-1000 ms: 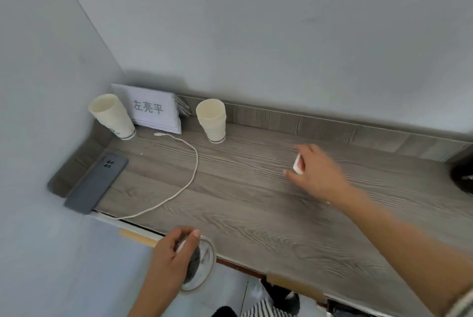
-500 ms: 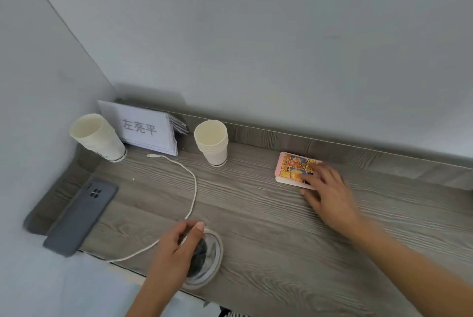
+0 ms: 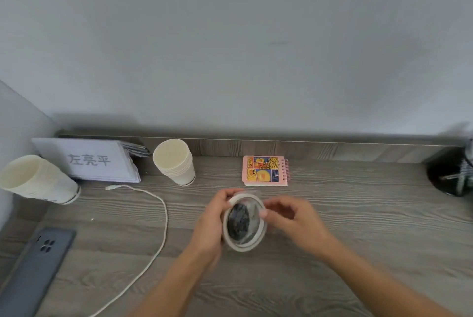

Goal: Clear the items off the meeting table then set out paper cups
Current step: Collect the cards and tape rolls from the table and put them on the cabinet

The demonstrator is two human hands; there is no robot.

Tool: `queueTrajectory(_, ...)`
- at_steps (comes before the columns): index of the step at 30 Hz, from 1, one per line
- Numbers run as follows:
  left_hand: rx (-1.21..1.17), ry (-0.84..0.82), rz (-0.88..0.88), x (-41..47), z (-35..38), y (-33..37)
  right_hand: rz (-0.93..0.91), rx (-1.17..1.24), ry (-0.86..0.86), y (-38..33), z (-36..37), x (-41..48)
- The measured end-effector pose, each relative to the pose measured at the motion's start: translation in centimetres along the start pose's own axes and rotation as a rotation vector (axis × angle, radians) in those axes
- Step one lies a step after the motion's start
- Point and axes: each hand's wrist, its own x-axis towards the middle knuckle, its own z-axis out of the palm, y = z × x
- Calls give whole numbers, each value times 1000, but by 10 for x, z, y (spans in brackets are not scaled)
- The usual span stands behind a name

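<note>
At far left a cup stack (image 3: 38,180) stands on the table (image 3: 358,227) beside a name card (image 3: 94,160), with a second stack (image 3: 175,164) right of it. Mid-table, our left hand (image 3: 208,224) grips a round clear tub (image 3: 244,222). Our right hand (image 3: 294,219) touches its rim, and blur hides whether it grips. A pink notebook (image 3: 265,170) lies behind.

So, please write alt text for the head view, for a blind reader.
A left hand and right hand hold a round clear container over a grey table. Nearby are a pink notebook, two paper cup stacks, a name card, a cable and a phone.
</note>
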Motion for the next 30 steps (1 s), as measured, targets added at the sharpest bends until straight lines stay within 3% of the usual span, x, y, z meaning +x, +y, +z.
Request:
queueTrajectory(8,-296,-43,-196,8,58,-8,153,373,196,30,-27,-25)
queueTrajectory(12,-250,-61,-244,16,87,-13,162,494,328,39,-50,-38)
queueTrajectory(16,101,-6,12,38,123,-9,180,581,490,53,-83,-54)
queueTrajectory(20,819,-3,519,66,150,-9,227,567,592,75,-119,-74)
queueTrajectory(22,1065,-47,674,79,158,-15,259,543,627,87,-133,-83)
queueTrajectory(25,1262,-91,703,94,165,-24,285,550,642,99,-146,-90)
queueTrajectory(30,1344,-118,685,97,161,-25,279,518,609,101,-157,-76)
